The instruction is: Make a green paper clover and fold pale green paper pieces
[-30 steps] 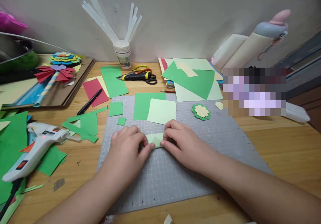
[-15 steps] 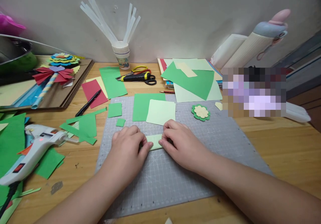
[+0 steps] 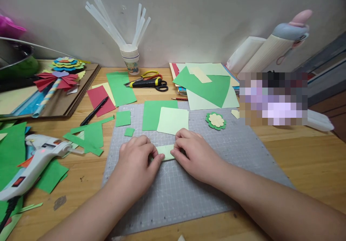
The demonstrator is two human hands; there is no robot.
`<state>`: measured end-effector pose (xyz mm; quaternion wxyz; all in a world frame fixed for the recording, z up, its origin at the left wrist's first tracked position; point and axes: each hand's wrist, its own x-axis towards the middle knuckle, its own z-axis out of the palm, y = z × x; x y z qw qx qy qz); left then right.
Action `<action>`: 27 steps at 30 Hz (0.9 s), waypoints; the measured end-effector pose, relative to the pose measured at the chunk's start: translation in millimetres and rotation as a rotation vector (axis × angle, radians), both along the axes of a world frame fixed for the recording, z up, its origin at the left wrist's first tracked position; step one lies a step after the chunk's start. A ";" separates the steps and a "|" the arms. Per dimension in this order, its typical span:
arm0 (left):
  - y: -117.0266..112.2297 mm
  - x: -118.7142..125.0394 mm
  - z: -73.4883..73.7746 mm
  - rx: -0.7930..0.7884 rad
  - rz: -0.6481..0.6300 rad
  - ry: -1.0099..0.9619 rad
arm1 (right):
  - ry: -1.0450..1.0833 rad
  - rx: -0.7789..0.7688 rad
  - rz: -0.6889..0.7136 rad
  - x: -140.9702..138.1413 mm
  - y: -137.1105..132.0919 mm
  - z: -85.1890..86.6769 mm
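Observation:
A narrow light green paper strip (image 3: 165, 152), seemingly folded, lies on the grey cutting mat (image 3: 173, 201). My left hand (image 3: 139, 158) pinches its left end between thumb and fingers; my right hand (image 3: 193, 154) does the same at the right end. Both ends are hidden by the fingers. Just beyond the hands, a pale green paper square (image 3: 173, 120) overlaps a darker green sheet (image 3: 149, 115). Two smaller green pieces lie left of these, the larger green square (image 3: 123, 119) above the little one (image 3: 129, 132). To the right sits a layered paper flower (image 3: 216, 120), cream on green.
On the left lie a white glue gun (image 3: 35, 165) with a red light and green scraps (image 3: 93, 136). A black pen (image 3: 94, 111), a yellow-black cutter (image 3: 144, 83), scissors (image 3: 162, 86), cups (image 3: 130, 59) holding white sticks and a paper stack (image 3: 211, 86) are behind. A bottle (image 3: 273, 50) stands right.
Almost nothing differs. Both hands keep their pinch on the paper strip, and the whole view has shifted very slightly.

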<state>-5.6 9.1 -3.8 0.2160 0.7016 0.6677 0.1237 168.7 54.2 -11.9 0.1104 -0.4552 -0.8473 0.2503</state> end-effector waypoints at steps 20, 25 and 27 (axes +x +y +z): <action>-7.4 8.0 0.1 0.129 -0.026 0.271 | -0.003 0.006 -0.021 -2.0 0.7 -0.1; -7.6 8.5 -2.4 0.150 -0.071 0.332 | -0.017 0.025 -0.019 -2.6 0.2 -0.3; -7.6 8.7 -2.5 0.148 -0.080 0.338 | -0.019 0.025 -0.018 -2.5 0.0 -0.4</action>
